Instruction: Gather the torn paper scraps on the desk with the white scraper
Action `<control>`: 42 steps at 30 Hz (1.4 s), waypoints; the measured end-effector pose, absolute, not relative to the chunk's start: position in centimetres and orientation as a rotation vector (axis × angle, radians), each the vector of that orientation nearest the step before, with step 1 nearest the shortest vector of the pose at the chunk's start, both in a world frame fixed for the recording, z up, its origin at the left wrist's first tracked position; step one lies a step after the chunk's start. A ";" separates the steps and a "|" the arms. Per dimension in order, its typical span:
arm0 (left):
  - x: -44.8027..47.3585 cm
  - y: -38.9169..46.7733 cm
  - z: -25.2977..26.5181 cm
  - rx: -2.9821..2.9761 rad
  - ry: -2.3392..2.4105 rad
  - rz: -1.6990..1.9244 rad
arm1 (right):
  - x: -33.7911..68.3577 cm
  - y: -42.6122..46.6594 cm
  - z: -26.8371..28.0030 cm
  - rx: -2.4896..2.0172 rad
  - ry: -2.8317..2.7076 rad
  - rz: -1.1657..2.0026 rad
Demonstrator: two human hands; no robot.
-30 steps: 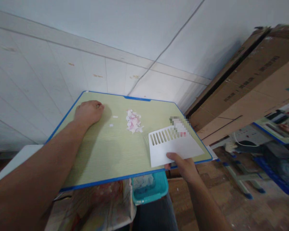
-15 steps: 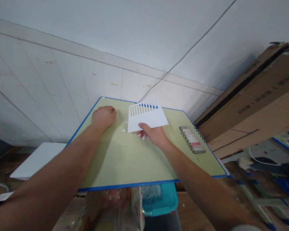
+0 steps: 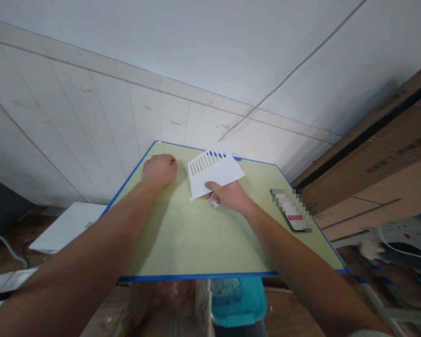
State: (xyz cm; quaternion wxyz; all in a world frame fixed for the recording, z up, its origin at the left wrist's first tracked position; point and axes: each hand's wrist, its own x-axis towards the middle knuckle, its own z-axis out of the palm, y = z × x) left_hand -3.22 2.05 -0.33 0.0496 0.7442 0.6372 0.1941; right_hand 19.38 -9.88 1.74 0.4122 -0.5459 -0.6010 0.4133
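A sheet of white paper (image 3: 217,175) with a row of narrow slots cut along its far side is held above the table. My right hand (image 3: 230,194) is closed on its near edge, thumb on top and fingers underneath. A crumpled white scrap (image 3: 214,203) shows just below those fingers. To the left of the paper, my left hand (image 3: 159,170) rests on the tabletop in a fist. A small dark spot shows by its curled fingers; whatever is inside, if anything, is hidden.
The pale green table (image 3: 196,248) has a blue edge and stands near a white panelled wall. A blurred-out flat object (image 3: 292,210) lies on its right side. Cardboard boxes (image 3: 379,164) lean at the right. Underneath is a teal bin (image 3: 247,304).
The paper has turned counterclockwise in my right hand, with its left near corner lower. My left fist keeps its place on the table. The whole view has shifted slightly.
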 end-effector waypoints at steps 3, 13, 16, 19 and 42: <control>-3.3 2.0 -0.3 2.281 1.930 0.596 | 19.7 -10.7 1.6 -1.360 -1.528 1.025; -3.4 2.0 -0.1 2.263 1.915 0.580 | 22.1 -12.6 2.3 -1.326 -1.476 0.960; -3.3 2.1 -0.2 2.255 1.921 0.584 | 23.0 -12.7 2.8 -1.331 -1.422 0.847; -3.3 2.2 -0.4 2.256 1.915 0.599 | 22.6 -13.0 2.0 -1.341 -1.425 0.808; -3.3 2.0 -0.1 2.247 1.909 0.601 | 21.5 -14.8 -0.6 -1.403 -1.267 1.089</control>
